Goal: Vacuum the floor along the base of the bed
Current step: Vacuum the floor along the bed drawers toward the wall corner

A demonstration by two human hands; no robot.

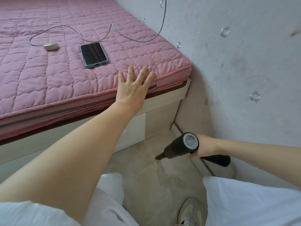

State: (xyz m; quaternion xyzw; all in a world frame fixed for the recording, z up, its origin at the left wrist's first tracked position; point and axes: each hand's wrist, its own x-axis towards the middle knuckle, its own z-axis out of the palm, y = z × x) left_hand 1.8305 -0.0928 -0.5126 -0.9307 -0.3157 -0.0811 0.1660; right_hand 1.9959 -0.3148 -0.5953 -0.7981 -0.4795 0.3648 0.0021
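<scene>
- Nearest the camera: our white trousers (244, 201) and one shoe (189, 212) on the pale floor (146, 176); we're crouched in the gap between bed and wall.
- Right hand (203, 146) grips the handheld vacuum (180, 146); fingers are wrapped round the black handle, which sticks out past the hand toward the wall side.
- Vacuum's long axis runs diagonally: vented rear cap faces up toward the camera, nozzle (160, 156) points down and left, toward the foot of the bed base (133, 124).
- Nozzle tip sits at or just above the floor; contact can't be confirmed. It's near the base but not touching it.
- Key relation, as we judge it: the floor strip to clean lies left of and beyond the nozzle, along the bottom of the white base. Right hand is the nearer one and already holds the tool, so the move is to bring the tip to that edge and track along it.
- Skirting (177, 128) meets the base at the corner just past the nozzle.
- Left hand (133, 88) further out: fingers spread and straight, pressed flat on the edge of the pink mattress (48, 70), gripping nothing. Looks like bracing.
- Beyond it on the mattress: phone (94, 54), small white case (50, 46), cable (71, 30) trailing up the wall (244, 62).
</scene>
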